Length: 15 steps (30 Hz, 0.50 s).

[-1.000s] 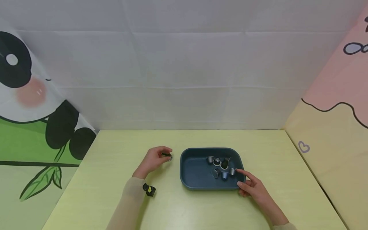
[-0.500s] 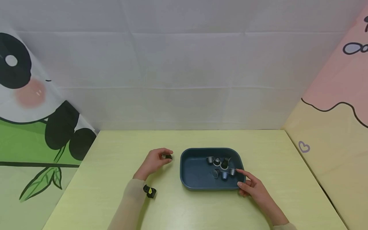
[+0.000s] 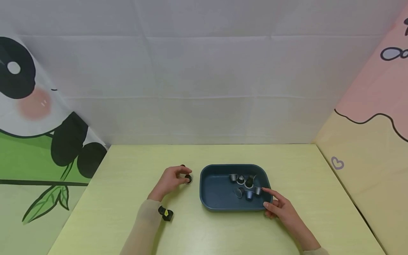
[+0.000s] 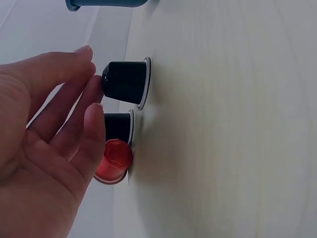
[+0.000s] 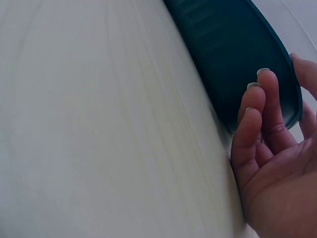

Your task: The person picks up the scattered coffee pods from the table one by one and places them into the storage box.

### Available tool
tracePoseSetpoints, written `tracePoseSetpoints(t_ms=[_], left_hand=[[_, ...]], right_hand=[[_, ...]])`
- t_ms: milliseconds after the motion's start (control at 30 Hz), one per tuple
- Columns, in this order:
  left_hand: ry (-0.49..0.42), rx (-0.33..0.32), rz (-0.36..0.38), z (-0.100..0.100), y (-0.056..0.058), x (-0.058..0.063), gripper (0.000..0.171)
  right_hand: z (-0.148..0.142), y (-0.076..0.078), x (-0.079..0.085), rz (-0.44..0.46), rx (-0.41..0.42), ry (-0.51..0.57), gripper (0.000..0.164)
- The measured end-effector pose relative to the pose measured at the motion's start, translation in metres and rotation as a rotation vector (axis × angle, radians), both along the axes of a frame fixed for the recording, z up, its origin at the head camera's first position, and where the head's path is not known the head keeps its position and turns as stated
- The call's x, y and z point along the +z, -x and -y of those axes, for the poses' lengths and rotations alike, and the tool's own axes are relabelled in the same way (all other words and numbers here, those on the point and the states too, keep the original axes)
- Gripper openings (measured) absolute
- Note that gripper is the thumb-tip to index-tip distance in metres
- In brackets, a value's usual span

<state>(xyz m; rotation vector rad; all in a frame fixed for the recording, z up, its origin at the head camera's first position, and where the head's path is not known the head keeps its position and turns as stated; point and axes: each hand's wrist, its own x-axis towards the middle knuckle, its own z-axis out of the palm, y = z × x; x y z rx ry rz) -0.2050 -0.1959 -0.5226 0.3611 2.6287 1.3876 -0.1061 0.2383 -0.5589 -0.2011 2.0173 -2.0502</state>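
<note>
The small black coffee capsule with a silver rim (image 4: 124,82) stands rim-down on the pale yellow wood-grain table (image 3: 111,187), in front of your left fingertips and to the left of the tray. Your left hand (image 3: 170,180) has its fingers and thumb parted and only gently bent, not wrapped around the capsule; the fingertips are at its narrow end, though you cannot tell from here whether they touch it. Close by, partly hidden by your thumb in the left wrist view, are a second black capsule with a silver rim (image 4: 118,126) and a red capsule (image 4: 115,157), which is tipped and overlaps it in that view. To the right, well apart from your right hand's opposite number, sits the dark blue rectangular tray with rounded corners (image 3: 216,193). Your right hand (image 3: 282,209) holds its near right corner, thumb at the rim and other fingers against the outside wall. Grouped in the tray's right half are several silver, dark and blue capsules (image 3: 249,194), some upright and some tipped. Beyond the table hangs a creased white backdrop (image 3: 204,71), with a green-and-white cartoon panel (image 3: 35,152) on your left and a pink-and-cream panel (image 3: 366,141) on your right.
</note>
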Motion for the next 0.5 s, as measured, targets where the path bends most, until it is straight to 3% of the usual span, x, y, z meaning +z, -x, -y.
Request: tracePoseSetpoints(t_ms=[333,500], left_hand=[[0.006,-0.048,0.041,-0.004,0.0,-0.011,0.029],[-0.002,-0.043,0.098,-0.005,-0.001,-0.014,0.033]], right_hand=[[0.0,0.0,0.0,0.001,0.0,0.0,0.053],[-0.001,0.0,0.0,0.003,-0.001,0.002,0.052]])
